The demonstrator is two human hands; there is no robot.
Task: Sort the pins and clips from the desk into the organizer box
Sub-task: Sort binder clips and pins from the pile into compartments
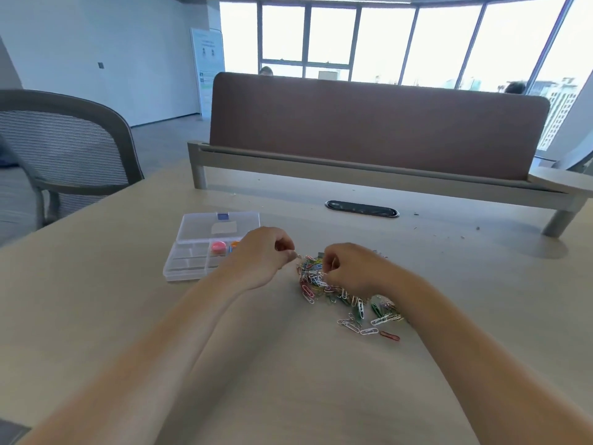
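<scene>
Clip pile point(321, 279): on tabletop point(128, 316), between both hands | left hand point(261, 253): fingers curled, pinching at the clip pile's left edge | right hand point(348, 268): curled into the pile, hold cannot be told | organizer box point(186, 271): lid open, just left of left hand, judged the nearer carrier.

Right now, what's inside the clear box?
A pink round piece and an orange piece sit in the organizer box's far compartments. The left hand covers the box's right end, so anything else there is hidden.
</scene>
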